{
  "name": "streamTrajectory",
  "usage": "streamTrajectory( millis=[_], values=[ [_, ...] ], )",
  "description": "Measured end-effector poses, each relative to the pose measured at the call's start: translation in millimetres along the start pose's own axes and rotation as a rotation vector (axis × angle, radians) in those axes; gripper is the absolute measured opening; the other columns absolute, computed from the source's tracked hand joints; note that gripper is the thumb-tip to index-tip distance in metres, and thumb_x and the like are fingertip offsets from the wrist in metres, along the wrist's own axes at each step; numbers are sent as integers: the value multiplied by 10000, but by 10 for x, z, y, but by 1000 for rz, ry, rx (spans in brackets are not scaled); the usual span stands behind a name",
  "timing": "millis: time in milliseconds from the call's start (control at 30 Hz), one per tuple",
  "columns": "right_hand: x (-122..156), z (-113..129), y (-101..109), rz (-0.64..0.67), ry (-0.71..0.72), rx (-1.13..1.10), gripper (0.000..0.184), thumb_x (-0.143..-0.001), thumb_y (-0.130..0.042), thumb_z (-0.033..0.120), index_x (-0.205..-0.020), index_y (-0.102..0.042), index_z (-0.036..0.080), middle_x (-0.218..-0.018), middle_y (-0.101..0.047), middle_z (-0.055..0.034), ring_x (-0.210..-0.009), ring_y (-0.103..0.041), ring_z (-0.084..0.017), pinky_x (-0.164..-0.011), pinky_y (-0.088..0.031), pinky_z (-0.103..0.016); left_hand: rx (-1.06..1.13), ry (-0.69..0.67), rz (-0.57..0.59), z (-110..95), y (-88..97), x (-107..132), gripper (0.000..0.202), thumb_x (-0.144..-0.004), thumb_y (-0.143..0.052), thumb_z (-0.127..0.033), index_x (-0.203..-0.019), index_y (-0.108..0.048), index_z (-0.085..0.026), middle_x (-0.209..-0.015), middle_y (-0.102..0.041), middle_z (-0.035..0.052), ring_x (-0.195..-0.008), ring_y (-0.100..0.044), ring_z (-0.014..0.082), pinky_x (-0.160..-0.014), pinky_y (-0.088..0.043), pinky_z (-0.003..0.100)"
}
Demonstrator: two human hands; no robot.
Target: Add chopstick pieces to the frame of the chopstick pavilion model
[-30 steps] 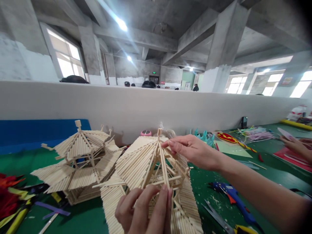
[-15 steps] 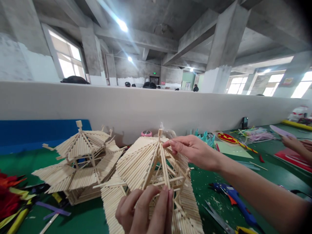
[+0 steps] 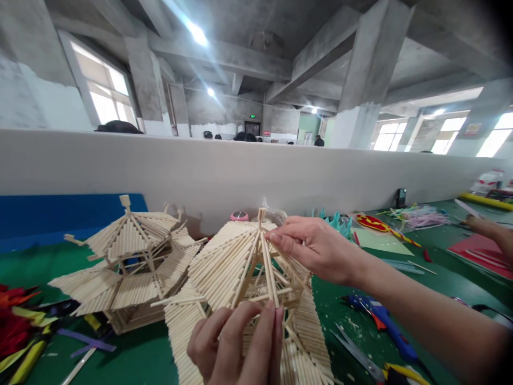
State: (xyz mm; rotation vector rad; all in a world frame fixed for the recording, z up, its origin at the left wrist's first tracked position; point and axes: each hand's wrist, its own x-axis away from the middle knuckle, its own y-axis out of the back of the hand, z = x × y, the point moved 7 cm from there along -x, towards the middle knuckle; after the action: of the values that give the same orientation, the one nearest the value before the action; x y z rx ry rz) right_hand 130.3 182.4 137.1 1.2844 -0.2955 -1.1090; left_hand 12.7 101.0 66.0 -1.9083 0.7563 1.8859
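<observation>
In front of me stands a pavilion model (image 3: 224, 267) built of thin wooden sticks. Its pointed roof has one slatted face and an open section of bare sticks. My left hand (image 3: 240, 342) is closed at the lower edge, pinching the bottom end of a wooden stick (image 3: 269, 267) that slopes down from the peak. At the upper end of that stick, just below the peak, the thumb and fingers of my right hand (image 3: 316, 247) are pressed together on it. Part of the roof's right side is hidden behind my right hand.
A second stick pavilion (image 3: 136, 262) stands to the left. A blue glue gun (image 3: 385, 321) and scissors (image 3: 356, 353) lie at right on the green table (image 3: 401, 283). A white partition (image 3: 160, 166) runs behind. Another person's hand (image 3: 487, 227) shows at far right.
The view has shifted slightly. My hands keep nearly the same places on the stick, the right fingers bending a little closer in. The other person's hand at far right has moved.
</observation>
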Motion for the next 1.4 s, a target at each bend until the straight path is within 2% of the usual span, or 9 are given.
streamTrajectory(
  millis=[133,333,500,600,733,967,1067,1233,1400],
  values=[
    [5,-9,-4,5,5,-18,399,-906,-298,366,-801,-634,177,-676,-545,-7,-644,-474,-111,-596,-342,-248,-3,-57,15,-13,-3,-9,272,-528,-768,-61,-766,-671,-153,-722,-600,42,-701,-481,203,-611,-381,344],
    [10,-22,-10,6,0,-13,398,-907,-290,373,-914,-640,183,-676,-537,-12,-629,-470,-116,-591,-338,-254,-31,-39,13,-5,1,7,299,-524,-777,-92,-798,-675,-153,-728,-606,55,-700,-489,220,-606,-386,363],
    [23,-22,-8,4,-4,-9,403,-910,-284,371,-919,-644,191,-683,-537,-12,-637,-467,-115,-598,-337,-250,-25,-68,22,-4,-28,-10,337,-511,-770,-68,-825,-668,-135,-728,-616,55,-654,-509,205,-589,-388,358],
    [27,-17,-9,3,1,-10,400,-909,-291,364,-862,-643,180,-669,-528,-7,-627,-459,-109,-593,-335,-244,-31,-86,14,-17,-31,-14,338,-530,-760,-68,-844,-667,-152,-730,-610,46,-650,-506,195,-586,-377,350],
    [26,-13,0,-11,7,-8,384,-907,-305,341,-764,-618,170,-652,-514,1,-622,-452,-101,-587,-335,-232,-36,-35,12,-28,-34,2,244,-593,-723,-82,-801,-682,-203,-727,-596,47,-702,-483,221,-609,-355,374],
    [3,-9,-11,-23,12,-8,377,-905,-315,339,-694,-577,169,-641,-498,8,-616,-445,-96,-587,-334,-228,11,64,-39,-36,-21,13,205,-612,-696,-51,-755,-691,-199,-680,-599,53,-701,-485,234,-603,-348,400],
    [7,-5,-8,-30,17,-6,388,-905,-309,348,-692,-580,170,-642,-495,8,-608,-441,-96,-583,-333,-230,-2,37,-38,-17,-20,18,197,-607,-699,-62,-752,-690,-195,-684,-606,56,-694,-488,235,-600,-352,396],
    [10,-19,-21,-20,-5,-7,374,-904,-309,352,-788,-618,176,-675,-519,-1,-611,-453,-101,-581,-337,-237,-29,-111,-5,-15,-40,68,311,-516,-767,-86,-809,-669,-117,-681,-661,65,-633,-541,212,-599,-398,373],
    [19,-5,-24,-18,3,-10,389,-905,-306,356,-752,-613,173,-656,-509,2,-608,-455,-100,-582,-338,-234,-41,-64,-5,-5,-39,81,281,-511,-765,-83,-774,-671,-110,-659,-672,78,-624,-565,218,-629,-421,388]
  ],
)
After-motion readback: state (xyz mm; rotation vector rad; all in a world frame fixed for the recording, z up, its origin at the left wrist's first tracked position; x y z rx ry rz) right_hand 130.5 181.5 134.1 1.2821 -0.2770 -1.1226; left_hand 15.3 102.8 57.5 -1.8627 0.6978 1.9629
